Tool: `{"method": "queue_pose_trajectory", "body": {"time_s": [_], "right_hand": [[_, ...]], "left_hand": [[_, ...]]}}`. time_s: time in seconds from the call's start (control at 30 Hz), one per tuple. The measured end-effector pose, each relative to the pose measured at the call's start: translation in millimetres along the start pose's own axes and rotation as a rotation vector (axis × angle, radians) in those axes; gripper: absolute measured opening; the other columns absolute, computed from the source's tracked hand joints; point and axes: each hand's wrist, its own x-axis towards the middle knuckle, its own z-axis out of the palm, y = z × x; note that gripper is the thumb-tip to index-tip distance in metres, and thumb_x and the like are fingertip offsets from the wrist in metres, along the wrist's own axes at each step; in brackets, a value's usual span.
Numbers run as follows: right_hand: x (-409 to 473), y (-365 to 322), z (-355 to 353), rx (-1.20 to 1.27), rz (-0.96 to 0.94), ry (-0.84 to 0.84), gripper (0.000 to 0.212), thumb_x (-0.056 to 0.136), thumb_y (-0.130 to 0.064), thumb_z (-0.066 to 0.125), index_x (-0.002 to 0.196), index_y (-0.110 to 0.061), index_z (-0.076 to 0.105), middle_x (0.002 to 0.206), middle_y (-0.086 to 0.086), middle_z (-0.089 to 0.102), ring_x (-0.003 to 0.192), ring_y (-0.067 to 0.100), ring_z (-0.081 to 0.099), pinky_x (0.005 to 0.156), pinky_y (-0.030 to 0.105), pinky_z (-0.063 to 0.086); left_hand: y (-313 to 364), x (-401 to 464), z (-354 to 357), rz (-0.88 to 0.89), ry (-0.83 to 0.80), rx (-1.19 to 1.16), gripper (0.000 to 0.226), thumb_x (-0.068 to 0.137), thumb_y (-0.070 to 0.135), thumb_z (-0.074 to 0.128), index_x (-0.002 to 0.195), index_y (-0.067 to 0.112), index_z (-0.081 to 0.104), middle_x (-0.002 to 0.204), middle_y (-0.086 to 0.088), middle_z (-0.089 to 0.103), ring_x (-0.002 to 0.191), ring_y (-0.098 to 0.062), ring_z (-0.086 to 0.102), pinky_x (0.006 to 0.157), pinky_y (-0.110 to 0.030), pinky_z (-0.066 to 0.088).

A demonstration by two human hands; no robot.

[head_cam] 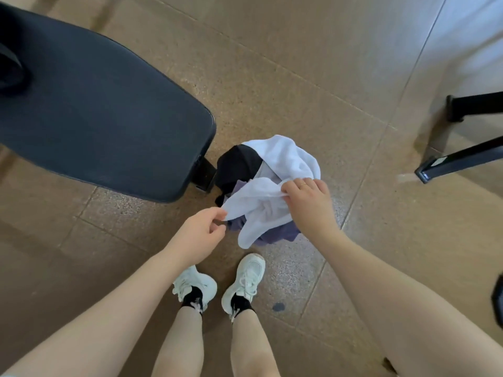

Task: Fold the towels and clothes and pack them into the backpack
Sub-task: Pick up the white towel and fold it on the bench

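We're at pick-up: both hands, left (202, 227) & right (304, 193), pinch the towel (261, 210); next, lift clear at 12 o'clock, then fold.

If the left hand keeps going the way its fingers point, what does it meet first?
The left hand points up and right in the view, at the white towel whose corner it already pinches. Going on, it would probably push into more of that towel, then the purple cloth under it; depth is unclear.
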Motion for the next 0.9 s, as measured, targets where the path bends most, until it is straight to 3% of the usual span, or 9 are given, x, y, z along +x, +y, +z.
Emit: {"method": "queue_pose_trajectory", "body": {"time_s": [0.1,0.2,0.3,0.43,0.5,0.6,0.77,0.83,0.9], "right_hand": [[-11,-5,-39,0.224,-0.034,0.067,0.005,0.072,-0.010,0.058,0.076,-0.010,0.061,0.062,0.003,0.058,0.053,0.025,0.056,0.059,0.029,0.037],[-25,-20,-98,0.392,-0.035,0.072,0.022,0.080,-0.016,0.043,0.082,-0.009,0.064,0.070,0.004,0.062,0.056,0.025,0.056,0.048,0.022,0.034],[-40,-41,-157,0.478,-0.056,0.068,0.026,0.082,-0.018,0.041,0.084,-0.008,0.065,0.077,0.005,0.065,0.066,0.023,0.061,0.054,0.017,0.035],[-52,-73,-217,0.620,-0.020,0.041,0.032,0.086,-0.024,0.042,0.090,-0.004,0.065,0.086,0.008,0.065,0.076,0.023,0.061,0.060,0.007,0.030],[-56,-94,-238,0.674,-0.053,0.001,0.034,0.086,-0.031,0.043,0.097,-0.006,0.065,0.095,0.006,0.063,0.083,0.017,0.057,0.068,0.012,0.037],[-58,-129,-259,0.717,-0.060,0.009,0.016,0.090,-0.014,0.052,0.100,-0.010,0.064,0.101,0.004,0.061,0.091,0.016,0.056,0.077,0.020,0.041],[-43,-192,-265,0.664,-0.101,0.145,0.011,0.087,-0.018,0.056,0.085,-0.009,0.064,0.086,-0.005,0.058,0.076,0.006,0.051,0.070,0.017,0.046],[-38,-221,-266,0.626,-0.090,0.135,0.005,0.087,-0.011,0.059,0.086,-0.010,0.064,0.086,-0.002,0.061,0.077,0.008,0.052,0.068,0.018,0.043],[-35,-250,-268,0.643,-0.110,0.129,0.005,0.090,-0.012,0.058,0.087,-0.011,0.061,0.079,-0.007,0.058,0.070,0.004,0.049,0.064,0.010,0.036]], "left_hand": [[22,-23,-9,0.013,0.004,-0.011,0.038,0.095,0.019,0.047,0.132,0.026,0.043,0.125,0.007,0.053,0.103,-0.006,0.050,0.083,-0.021,0.040],[61,-52,-29,0.086,0.007,-0.022,0.043,0.094,0.021,0.049,0.136,0.028,0.039,0.126,0.011,0.051,0.101,-0.003,0.052,0.084,-0.019,0.041],[100,-88,-53,0.211,-0.017,-0.030,0.051,0.088,0.032,0.058,0.135,0.035,0.037,0.120,0.020,0.049,0.099,0.001,0.053,0.080,-0.014,0.044],[126,-135,-77,0.314,-0.028,-0.031,0.035,0.084,0.036,0.065,0.115,0.034,0.050,0.111,0.025,0.050,0.100,0.005,0.051,0.076,-0.009,0.043],[124,-155,-86,0.341,0.015,-0.075,0.026,0.085,0.033,0.064,0.108,0.030,0.054,0.107,0.018,0.058,0.100,0.002,0.054,0.081,-0.011,0.044],[110,-181,-107,0.384,0.153,-0.118,0.010,0.091,0.028,0.056,0.100,0.027,0.057,0.099,0.012,0.063,0.094,-0.004,0.059,0.080,-0.013,0.046],[64,-224,-171,0.469,0.384,-0.143,0.015,0.090,0.017,0.055,0.083,0.029,0.053,0.078,0.011,0.059,0.071,-0.005,0.055,0.061,-0.006,0.040],[41,-239,-203,0.520,0.389,-0.067,0.014,0.089,0.015,0.057,0.083,0.028,0.053,0.077,0.010,0.059,0.068,-0.005,0.053,0.060,-0.008,0.040],[18,-248,-235,0.571,0.369,0.077,0.012,0.088,0.019,0.059,0.086,0.029,0.053,0.074,0.012,0.057,0.066,-0.006,0.051,0.058,-0.012,0.038]]}}
